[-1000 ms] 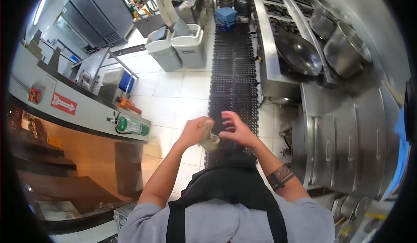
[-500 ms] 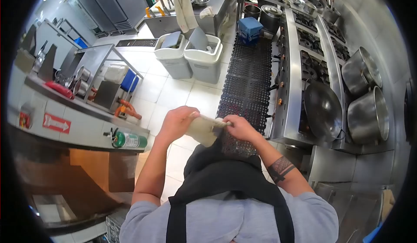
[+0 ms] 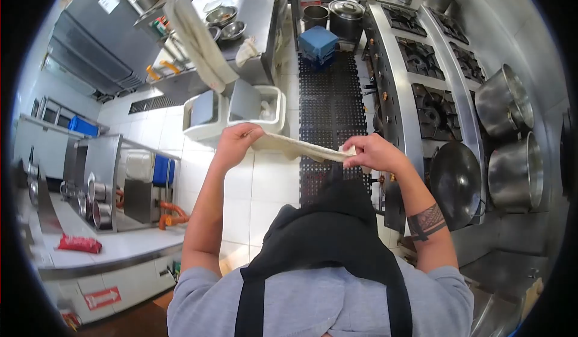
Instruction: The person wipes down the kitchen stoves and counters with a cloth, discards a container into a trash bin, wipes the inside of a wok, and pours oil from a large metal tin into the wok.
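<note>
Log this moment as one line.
left hand: holds one end of pale cloth | right hand: holds other end | cloth: between them | wok: on stove

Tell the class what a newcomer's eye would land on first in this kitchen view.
Probably the off-white cloth first, stretched between the left hand and the right hand near the centre. Next, the dark wok at the near end of the stove on the right, then the black perforated mat running ahead across the floor.
</note>
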`<state>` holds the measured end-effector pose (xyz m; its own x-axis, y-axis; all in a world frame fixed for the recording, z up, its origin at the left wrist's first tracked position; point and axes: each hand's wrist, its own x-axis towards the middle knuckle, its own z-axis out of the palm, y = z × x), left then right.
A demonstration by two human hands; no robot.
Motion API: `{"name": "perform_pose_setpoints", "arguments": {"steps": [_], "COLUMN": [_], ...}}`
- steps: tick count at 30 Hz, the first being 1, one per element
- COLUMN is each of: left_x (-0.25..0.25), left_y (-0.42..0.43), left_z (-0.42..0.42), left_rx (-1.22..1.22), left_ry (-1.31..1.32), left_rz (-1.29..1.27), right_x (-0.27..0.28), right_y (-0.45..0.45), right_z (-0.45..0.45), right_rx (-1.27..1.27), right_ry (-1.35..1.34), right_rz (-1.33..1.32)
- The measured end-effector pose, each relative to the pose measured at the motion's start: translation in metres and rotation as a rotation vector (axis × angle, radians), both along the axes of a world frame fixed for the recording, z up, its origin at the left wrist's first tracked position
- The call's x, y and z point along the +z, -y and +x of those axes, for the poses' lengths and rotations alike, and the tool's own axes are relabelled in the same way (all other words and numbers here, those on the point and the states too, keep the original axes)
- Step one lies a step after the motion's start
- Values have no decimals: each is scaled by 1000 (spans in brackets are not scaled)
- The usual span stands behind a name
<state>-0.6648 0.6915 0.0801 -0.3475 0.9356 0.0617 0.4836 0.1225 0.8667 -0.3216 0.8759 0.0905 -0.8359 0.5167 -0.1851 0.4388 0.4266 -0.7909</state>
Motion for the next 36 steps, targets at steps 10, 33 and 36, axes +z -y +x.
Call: {"name": "perform_pose_setpoints", "arguments": {"steps": [10,33,36], "left_x": [5,-220,-180], "left_y": [-258,-764,-855], "left_z": [-106,-159,-152], "left_rx": [-14,-513,-663], "left_ry": [4,-193,235], "left_rz": [-14,-707,-706], "right_x": [16,-185,-153], "right_y": [-259,-556,-600], "right_z": [-44,-86,-89], "right_rx": [126,-1037,-1182], "right_ry": [-142,123,-102], "right_rz": [-300,-302,-570]}}
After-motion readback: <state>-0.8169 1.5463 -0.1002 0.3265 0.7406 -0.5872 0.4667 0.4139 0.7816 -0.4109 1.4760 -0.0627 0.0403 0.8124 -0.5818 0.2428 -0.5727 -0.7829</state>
